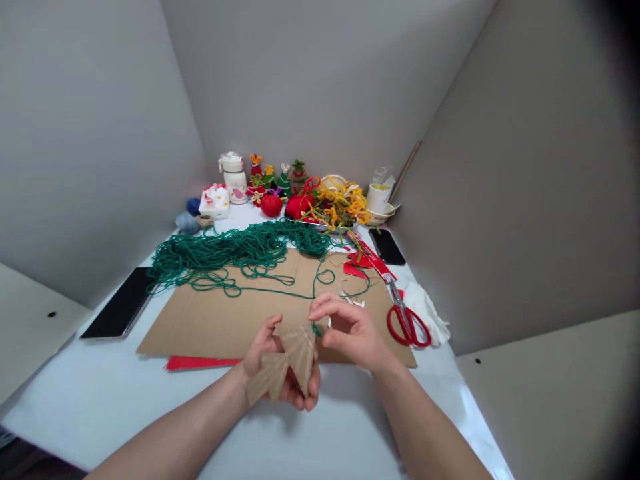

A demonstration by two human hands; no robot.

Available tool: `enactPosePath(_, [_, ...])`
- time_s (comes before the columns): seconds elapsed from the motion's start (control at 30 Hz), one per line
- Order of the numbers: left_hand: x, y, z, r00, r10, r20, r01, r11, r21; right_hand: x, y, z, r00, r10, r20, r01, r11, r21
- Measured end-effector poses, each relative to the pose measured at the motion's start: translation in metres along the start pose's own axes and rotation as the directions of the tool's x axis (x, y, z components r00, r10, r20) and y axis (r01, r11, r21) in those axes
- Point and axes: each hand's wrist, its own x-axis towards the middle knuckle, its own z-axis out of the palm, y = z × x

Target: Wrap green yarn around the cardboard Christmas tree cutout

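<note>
Across the lower middle of the view, a white-covered table [345, 427] is seen, and on it a broad sheet of brown cardboard [200, 327] is laid flat. Over the sheet's far side a loose, tangled heap of dark green yarn [220, 253] is spread, with loops trailed onto the bare cardboard. To the left, a black-screened tablet [117, 303] is set near the table's edge.

Above the near edge of the sheet, clear of the table, a small corrugated cardboard cutout [296, 343] is held up. Its tan face is marked by pale ridged stripes, and its outline is broken into pointed corners: a larger triangular part is turned to the upper right, and a smaller notched part is directed to the lower left.

The cutout is grasped by the left hand [267, 347], whose palm is turned up beneath it; the thumb is raised at the upper left, and the fingertips are curled out past the right edge. The right hand [353, 330] is brought in from the other side, with fingers bent and thumb spread apart from them. Between these, a short green yarn end [317, 329] is seen at the cutout's upper right corner; whether it is pinched cannot be told.
</note>
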Motion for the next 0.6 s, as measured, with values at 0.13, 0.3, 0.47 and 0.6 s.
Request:
enactPosePath(0.13, [-0.0001,0.0008,-0.0003,0.999,0.024,-0.034,-0.025,1.000,-0.007,-0.0003,0.0030,0.0001,0.999,0.047,0.000,-0.047,0.998,-0.038])
enactPosePath(0.3, [0.0009,0.0015,0.0001,0.998,0.033,-0.058,-0.034,0.999,-0.013,0.0008,-0.0019,0.0036,0.988,0.153,0.018,-0.152,0.987,-0.058])
enactPosePath(0.47, [0.0022,0.0009,0.0001,0.997,0.049,-0.062,-0.051,0.998,-0.040,0.0024,-0.0065,0.0066,0.975,0.211,0.071,-0.215,0.975,0.050])
enactPosePath(0.6, [0.0018,0.0010,0.0010,0.998,0.015,-0.055,-0.018,0.998,-0.065,0.0019,-0.0030,0.0080,0.963,0.265,0.050,-0.269,0.953,0.136])
